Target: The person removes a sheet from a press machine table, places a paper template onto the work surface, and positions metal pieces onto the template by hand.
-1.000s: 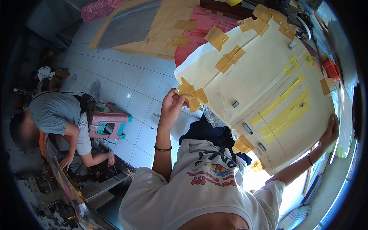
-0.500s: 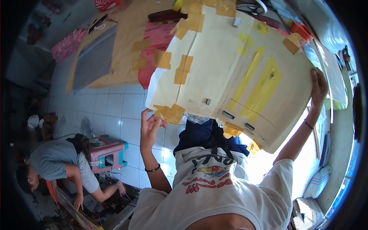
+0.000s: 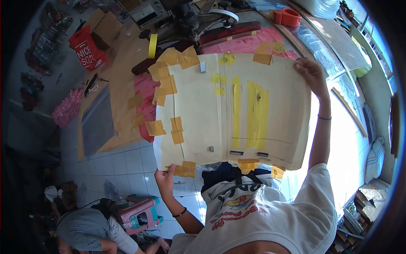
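A large cream cardboard sheet (image 3: pixel 203 106), creased down its length, spreads out in front of me. Brown tape patches (image 3: pixel 176 130) line its left side and lower edge, and yellow tape strips (image 3: pixel 257 114) run down its right half. Several small dark or metal pieces (image 3: pixel 237 153) sit on its surface. My left hand (image 3: pixel 165 182) pinches the lower left corner, thumb on top. At the upper right edge, my right hand (image 3: pixel 312 76) grips the sheet, fingers curled over it. The sheet's underside is hidden.
Behind the sheet is a brown-covered table (image 3: pixel 122 122) with pink sheeting (image 3: pixel 146 91), a yellow tape roll (image 3: pixel 152 45), a red tape roll (image 3: pixel 287 17) and a metal stand. A person (image 3: pixel 84 230) bends at lower left beside a pink stool (image 3: pixel 137 213).
The sheet has turned from a slant to nearly level and shifted left and lower in view. Both hands keep hold of it. My view shows more of the table's far side.
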